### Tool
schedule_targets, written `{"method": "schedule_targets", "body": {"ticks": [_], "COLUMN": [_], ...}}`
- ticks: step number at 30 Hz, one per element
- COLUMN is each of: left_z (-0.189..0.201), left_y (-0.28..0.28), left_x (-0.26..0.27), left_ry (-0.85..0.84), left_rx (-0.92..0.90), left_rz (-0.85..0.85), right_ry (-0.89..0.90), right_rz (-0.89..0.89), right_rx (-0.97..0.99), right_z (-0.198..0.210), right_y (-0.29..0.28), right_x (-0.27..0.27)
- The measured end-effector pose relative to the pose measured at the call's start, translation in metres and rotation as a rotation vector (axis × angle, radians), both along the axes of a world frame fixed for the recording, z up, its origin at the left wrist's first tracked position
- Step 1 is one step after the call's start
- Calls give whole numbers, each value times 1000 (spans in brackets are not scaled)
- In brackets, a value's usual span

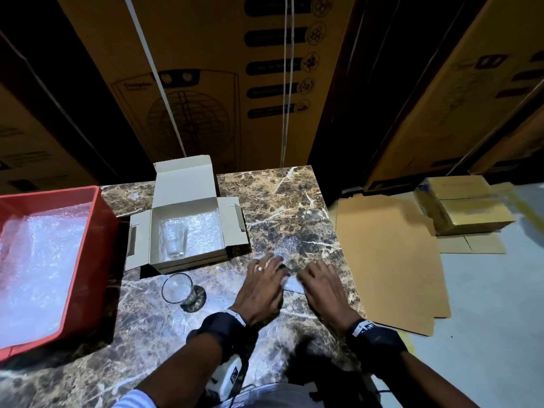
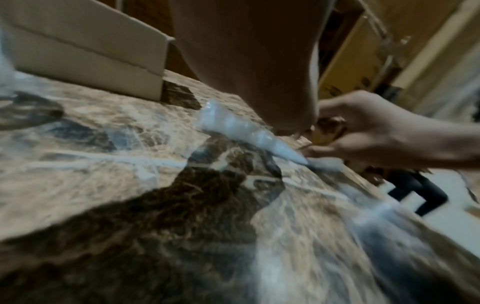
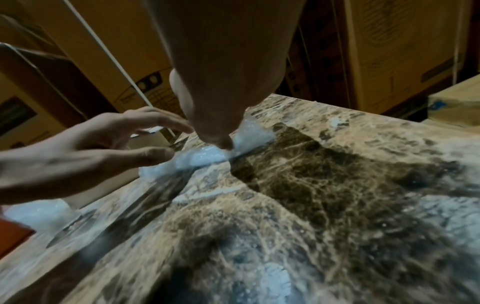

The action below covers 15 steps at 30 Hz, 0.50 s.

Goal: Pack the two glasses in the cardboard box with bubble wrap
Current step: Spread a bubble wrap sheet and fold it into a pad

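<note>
Both at work on a small clear sheet of bubble wrap (image 1: 290, 282) on the brown marbled table (image 1: 282, 201): left hand (image 1: 260, 285) and right hand (image 1: 322, 285) pinching its raised edge. Second clear drinking glass (image 1: 176, 290) upright, well left, nearer left hand. First clear glass (image 1: 174, 237) lying inside the open grey cardboard box (image 1: 188, 231).

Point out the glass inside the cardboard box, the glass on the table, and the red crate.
Glass inside the cardboard box (image 1: 173, 238): head view, middle of its wall.
Glass on the table (image 1: 177, 288): head view, inside its rim.
Red crate (image 1: 101, 231): head view, right wall.
</note>
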<state>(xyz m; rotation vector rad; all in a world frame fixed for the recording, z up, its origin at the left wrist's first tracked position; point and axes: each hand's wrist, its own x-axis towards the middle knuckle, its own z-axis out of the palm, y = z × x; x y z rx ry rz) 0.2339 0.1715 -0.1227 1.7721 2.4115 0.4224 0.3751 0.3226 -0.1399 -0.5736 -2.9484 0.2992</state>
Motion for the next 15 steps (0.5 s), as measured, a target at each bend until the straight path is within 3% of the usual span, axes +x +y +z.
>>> {"method": "schedule_targets", "body": {"ticks": [2, 5, 15], "left_z": [-7, -21, -32], "left_y": [-4, -17, -35], "left_x": [11, 18, 0], "left_ry": [43, 43, -22], "left_rx": [-66, -206, -292], "left_rz": [-114, -148, -77], "right_ry": [25, -3, 15], "right_rz": [93, 133, 127], "right_rx": [25, 3, -129], "right_z": [0, -2, -27], "right_y": [-5, -10, -14], "right_x": [-2, 4, 41]}}
